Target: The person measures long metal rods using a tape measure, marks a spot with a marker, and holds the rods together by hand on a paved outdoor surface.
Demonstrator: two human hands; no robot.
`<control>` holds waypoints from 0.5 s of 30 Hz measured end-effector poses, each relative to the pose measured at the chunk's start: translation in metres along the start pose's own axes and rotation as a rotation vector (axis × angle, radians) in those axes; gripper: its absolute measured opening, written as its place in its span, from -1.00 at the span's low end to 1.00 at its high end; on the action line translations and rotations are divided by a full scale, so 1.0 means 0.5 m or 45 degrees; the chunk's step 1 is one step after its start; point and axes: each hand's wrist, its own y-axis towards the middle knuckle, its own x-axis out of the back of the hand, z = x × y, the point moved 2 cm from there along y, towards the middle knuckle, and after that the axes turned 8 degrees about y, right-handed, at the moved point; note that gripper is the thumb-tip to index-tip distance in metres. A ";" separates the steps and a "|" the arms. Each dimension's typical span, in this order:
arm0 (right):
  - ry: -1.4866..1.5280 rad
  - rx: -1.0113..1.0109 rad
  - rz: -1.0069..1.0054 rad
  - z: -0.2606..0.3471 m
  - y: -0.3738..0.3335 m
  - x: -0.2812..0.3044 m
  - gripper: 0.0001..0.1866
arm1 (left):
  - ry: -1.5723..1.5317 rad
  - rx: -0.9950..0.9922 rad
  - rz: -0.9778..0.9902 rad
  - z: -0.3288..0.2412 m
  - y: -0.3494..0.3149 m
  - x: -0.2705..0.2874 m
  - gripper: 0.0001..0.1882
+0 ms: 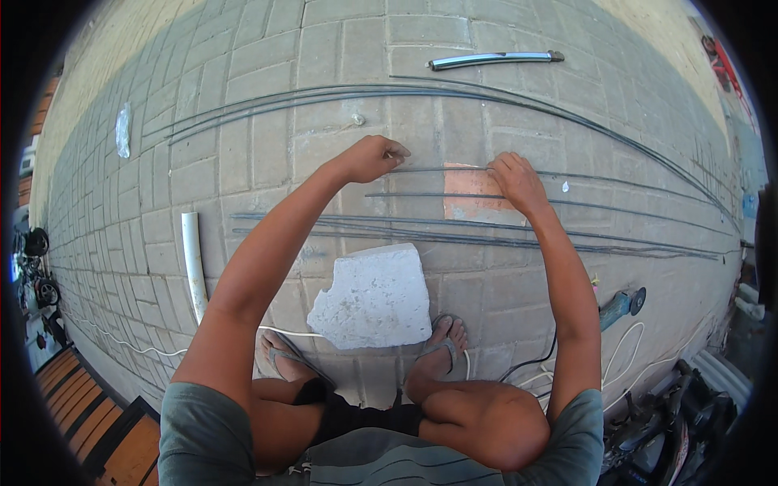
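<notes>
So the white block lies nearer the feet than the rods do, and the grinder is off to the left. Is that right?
Not quite: the grinder is off to the right, as the head view shows. The white block does lie nearer the feet than the rods do.

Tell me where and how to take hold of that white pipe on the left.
Probably best: grip the white pipe around mid-length with the left hand, coming from above and its left side. It lies flat on the paving, pointing away from you, slim and round, its middle exposed; the left arm crowds its near end from the right.
</notes>
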 end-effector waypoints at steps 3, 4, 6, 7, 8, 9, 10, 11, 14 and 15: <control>0.011 0.033 -0.024 0.017 -0.015 0.020 -0.84 | 0.085 -0.003 0.018 0.012 -0.043 -0.021 -0.63; 0.026 -0.005 0.007 0.019 -0.026 0.027 -0.84 | 0.077 -0.001 0.012 0.021 -0.056 -0.030 -0.63; 0.033 -0.048 0.053 0.026 -0.039 0.024 -0.86 | 0.047 0.034 -0.001 0.043 -0.079 -0.041 -0.64; 0.040 -0.098 0.094 0.022 -0.048 0.020 -0.88 | 0.039 0.032 -0.005 0.056 -0.084 -0.047 -0.64; 0.035 -0.098 0.099 0.017 -0.054 0.017 -0.88 | 0.016 0.042 -0.036 0.069 -0.086 -0.050 -0.64; 0.060 -0.119 0.069 0.011 -0.060 0.014 -0.89 | -0.005 0.051 -0.066 0.081 -0.089 -0.052 -0.65; 0.076 -0.148 0.038 0.008 -0.064 0.019 -0.90 | -0.012 0.035 -0.062 0.082 -0.088 -0.054 -0.65; 0.062 -0.160 0.039 0.006 -0.069 0.021 -0.90 | -0.009 0.001 -0.058 0.081 -0.090 -0.058 -0.66; 0.125 -0.178 0.003 0.004 -0.081 0.017 -0.90 | 0.204 -0.182 -0.133 0.068 -0.096 -0.073 -0.68; 0.159 -0.208 -0.009 -0.002 -0.094 0.017 -0.89 | 0.417 -0.313 -0.218 0.053 -0.092 -0.080 -0.69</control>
